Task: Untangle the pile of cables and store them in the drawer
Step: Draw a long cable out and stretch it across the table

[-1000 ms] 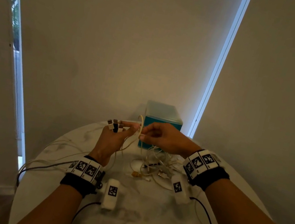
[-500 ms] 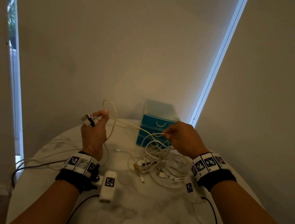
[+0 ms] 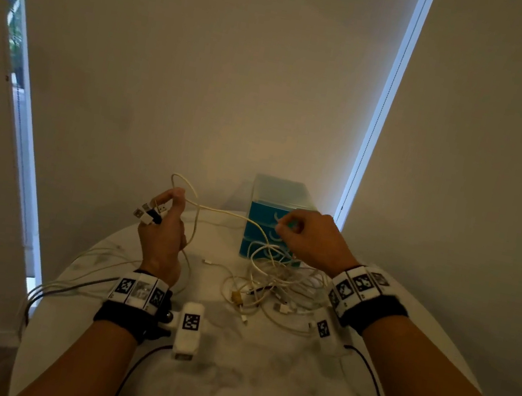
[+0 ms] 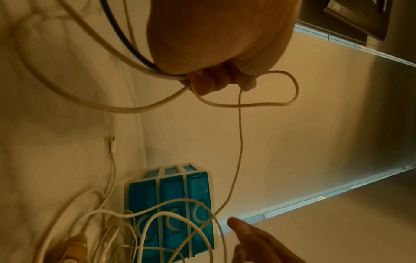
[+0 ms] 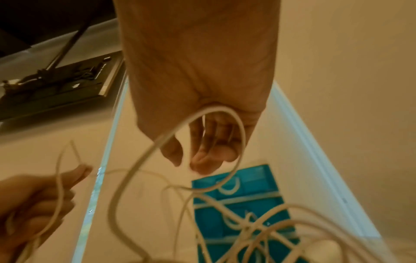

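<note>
A cream cable (image 3: 226,213) runs taut between my two raised hands above the white marble table (image 3: 250,379). My left hand (image 3: 172,197) grips one end of it along with several cable plugs (image 3: 148,212), and a loop stands above the fist. In the left wrist view the curled fingers (image 4: 209,81) hold cream and dark cables. My right hand (image 3: 284,227) pinches the same cable in front of the blue drawer unit (image 3: 266,210). The tangled pile of white cables (image 3: 276,286) lies under the right hand. All drawers (image 4: 171,204) are closed.
A loose white plug (image 3: 207,262) lies between my hands on the table. Grey cables (image 3: 72,287) trail off the table's left edge. The drawer unit stands at the table's far edge against the wall. Black leads (image 3: 373,382) run from the wrist cameras.
My hands, close together a second ago, have drawn apart and stretched the cream cable between them. The left hand has moved left and up with its plugs.
</note>
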Action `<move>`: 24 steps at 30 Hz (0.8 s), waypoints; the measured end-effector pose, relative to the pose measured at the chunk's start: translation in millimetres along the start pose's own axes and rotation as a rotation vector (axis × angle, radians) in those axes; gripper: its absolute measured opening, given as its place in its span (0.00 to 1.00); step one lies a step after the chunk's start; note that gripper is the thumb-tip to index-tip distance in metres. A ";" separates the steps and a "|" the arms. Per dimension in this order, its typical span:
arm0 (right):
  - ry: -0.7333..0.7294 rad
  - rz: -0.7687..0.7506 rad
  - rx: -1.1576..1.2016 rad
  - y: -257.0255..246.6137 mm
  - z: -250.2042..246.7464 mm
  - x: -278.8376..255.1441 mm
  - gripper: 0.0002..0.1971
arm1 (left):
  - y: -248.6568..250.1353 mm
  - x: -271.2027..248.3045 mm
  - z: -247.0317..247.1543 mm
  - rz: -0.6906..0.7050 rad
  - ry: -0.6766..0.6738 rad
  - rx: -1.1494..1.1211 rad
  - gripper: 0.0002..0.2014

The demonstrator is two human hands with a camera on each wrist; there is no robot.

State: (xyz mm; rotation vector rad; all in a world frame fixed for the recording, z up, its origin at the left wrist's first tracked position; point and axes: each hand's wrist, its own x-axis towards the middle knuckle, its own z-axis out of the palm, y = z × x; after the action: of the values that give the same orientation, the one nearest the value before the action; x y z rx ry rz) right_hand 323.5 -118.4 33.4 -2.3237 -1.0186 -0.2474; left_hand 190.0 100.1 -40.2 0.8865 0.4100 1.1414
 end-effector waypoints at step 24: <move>0.175 -0.206 0.572 -57.5 -62.5 13.9 0.13 | 10.8 -24.5 8.6 0.074 -0.420 0.336 0.13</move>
State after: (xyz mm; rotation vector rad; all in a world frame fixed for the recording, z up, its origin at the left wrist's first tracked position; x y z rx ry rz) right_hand 295.5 -115.2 114.7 -1.6591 -1.0723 -0.2019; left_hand 179.7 76.0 -30.0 1.4133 0.2245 0.9329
